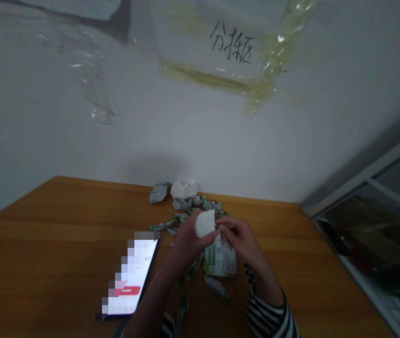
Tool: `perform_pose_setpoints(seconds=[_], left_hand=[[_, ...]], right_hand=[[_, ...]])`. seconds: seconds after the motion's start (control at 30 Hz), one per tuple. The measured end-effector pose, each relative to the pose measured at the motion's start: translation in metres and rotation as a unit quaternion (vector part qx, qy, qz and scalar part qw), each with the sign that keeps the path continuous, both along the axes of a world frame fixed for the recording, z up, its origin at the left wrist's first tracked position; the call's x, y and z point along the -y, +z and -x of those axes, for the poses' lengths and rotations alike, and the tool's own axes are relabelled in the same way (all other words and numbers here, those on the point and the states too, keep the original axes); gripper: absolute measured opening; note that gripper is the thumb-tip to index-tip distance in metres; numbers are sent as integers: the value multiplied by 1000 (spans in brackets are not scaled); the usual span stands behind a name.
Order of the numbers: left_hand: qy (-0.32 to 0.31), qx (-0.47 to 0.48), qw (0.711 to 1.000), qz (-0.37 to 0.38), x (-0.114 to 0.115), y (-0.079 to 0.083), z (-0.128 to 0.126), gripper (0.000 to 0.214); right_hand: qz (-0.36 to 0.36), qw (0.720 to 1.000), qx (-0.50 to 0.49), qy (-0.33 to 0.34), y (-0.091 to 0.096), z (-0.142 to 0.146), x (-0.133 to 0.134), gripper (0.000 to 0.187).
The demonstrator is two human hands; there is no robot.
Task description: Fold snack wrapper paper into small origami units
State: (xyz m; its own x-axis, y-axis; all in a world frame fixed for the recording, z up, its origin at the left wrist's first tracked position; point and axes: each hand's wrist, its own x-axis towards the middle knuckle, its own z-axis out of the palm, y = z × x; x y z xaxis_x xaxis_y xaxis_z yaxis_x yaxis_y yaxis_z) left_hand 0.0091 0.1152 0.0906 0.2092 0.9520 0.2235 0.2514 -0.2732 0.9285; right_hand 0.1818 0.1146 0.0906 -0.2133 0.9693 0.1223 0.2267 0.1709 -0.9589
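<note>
White folded paper (205, 223) pinched between left hand (187, 236), right hand (239, 238)

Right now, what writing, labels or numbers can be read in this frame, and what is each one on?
"分拣" (second character loosely written, reading unsure): handwritten in black on the taped-up sheet on the wall.
"47": on the lit phone screen; the rest is pixelated or too small.
Green and white wrappers under the left hand and right hand: print too blurred to read.
</note>
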Motion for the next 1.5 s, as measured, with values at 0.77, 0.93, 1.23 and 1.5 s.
perform_pose_setpoints(seconds=[0.77,0.93,1.23,1.5], left_hand=[[192,218,953,87,-16,-24,3,48],[310,231,921,37,-33,-32,35,45],[329,267,906,11,-41,-39,43,43],[308,254,917,9,-41,-41,44,42]], right_hand=[[-76,992,52,-91,-21,-17,-90,20],[-217,937,239,-130,-27,-29,-154,15],[-240,922,301,-30,-67,0,-189,28],[-222,927,301,1,-73,-7,-191,29]])
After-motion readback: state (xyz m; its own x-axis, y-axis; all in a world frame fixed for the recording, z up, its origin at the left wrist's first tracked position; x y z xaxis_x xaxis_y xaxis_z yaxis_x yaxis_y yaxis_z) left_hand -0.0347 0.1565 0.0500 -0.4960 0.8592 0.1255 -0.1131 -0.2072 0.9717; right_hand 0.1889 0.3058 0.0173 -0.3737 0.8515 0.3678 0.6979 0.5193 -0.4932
